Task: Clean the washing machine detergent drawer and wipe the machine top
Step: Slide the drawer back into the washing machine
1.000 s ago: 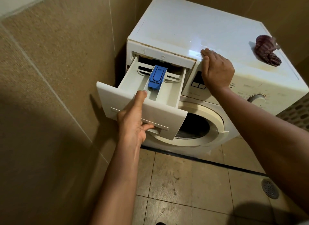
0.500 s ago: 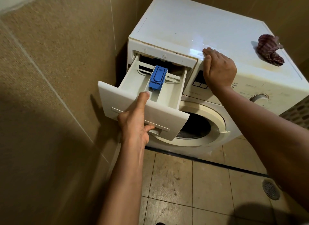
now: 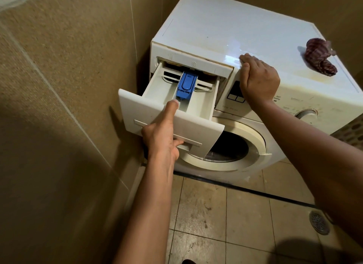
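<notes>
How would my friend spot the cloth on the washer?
Find the white washing machine in the tiled corner. On its flat top, near the right edge, lies the cloth. It is crumpled, dark purplish and striped, unlike the plain white around it.

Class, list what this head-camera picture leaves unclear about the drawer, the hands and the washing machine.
Head view:
detergent drawer rear: hidden inside the machine.
fingertips of the left hand: under the drawer handle.
control panel print: too small; right hand covers part.
drum: dark, partly behind the drawer front.
</notes>
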### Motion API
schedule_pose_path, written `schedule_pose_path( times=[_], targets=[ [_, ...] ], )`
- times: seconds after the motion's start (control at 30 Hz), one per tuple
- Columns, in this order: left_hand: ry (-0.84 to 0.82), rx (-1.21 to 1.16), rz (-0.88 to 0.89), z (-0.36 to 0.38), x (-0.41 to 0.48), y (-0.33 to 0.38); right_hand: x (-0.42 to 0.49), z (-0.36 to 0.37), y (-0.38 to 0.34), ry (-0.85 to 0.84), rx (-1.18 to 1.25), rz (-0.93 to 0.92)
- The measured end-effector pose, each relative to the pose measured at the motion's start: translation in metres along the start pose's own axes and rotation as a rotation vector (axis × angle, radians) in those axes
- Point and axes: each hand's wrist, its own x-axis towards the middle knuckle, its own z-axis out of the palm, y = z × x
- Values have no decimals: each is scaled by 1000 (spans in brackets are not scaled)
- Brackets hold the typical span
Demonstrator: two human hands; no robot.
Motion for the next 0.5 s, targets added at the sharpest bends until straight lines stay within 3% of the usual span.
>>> schedule_pose_path(
  times=[0.5],
  targets=[
    [-13, 47, -2, 3, 6, -2, 1, 1, 0, 6, -12, -9]
  ],
)
